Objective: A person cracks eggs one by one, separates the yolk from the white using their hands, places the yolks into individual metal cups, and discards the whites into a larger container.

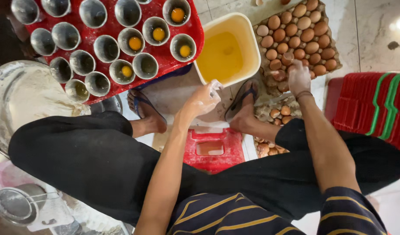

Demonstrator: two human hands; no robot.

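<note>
Your left hand (203, 101) — fingers closed on a pale eggshell piece, just beside the tub (252, 52) of beaten yolk. Your right hand (299, 77) — fingers curled over an egg (288, 58) on the tray (325, 15). Risk, likely: shell crumbs dropping into the tub; neighbouring eggs knocked.

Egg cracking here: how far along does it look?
Done: about five cups on the red tray hold a yolk, and the tub holds liquid egg. In hand: the right hand takes an egg from the carton; the left hand hovers beside the tub. Left: many empty cups, most eggs.
</note>
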